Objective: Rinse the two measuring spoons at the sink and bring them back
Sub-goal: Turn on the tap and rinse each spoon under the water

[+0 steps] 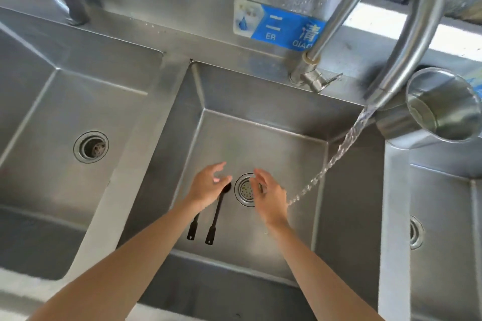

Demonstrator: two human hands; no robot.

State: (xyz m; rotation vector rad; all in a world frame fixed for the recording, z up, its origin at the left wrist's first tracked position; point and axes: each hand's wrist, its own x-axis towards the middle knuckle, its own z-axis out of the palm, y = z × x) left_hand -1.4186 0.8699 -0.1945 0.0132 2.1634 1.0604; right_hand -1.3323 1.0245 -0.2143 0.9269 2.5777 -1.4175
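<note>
Two black measuring spoons lie on the floor of the middle steel basin. The longer spoon shows its bowl beside my left thumb; the shorter spoon shows only its handle, the rest hidden under my left wrist. My left hand hovers over them, fingers apart, holding nothing. My right hand is held edge-on beside the drain, fingers loosely spread, empty as far as I can see. Water runs from the tap spout and lands at my right wrist.
A curved steel tap rises at the back right with its lever. A steel cup stands on the divider to the right. More basins lie left and right. A blue label is on the back wall.
</note>
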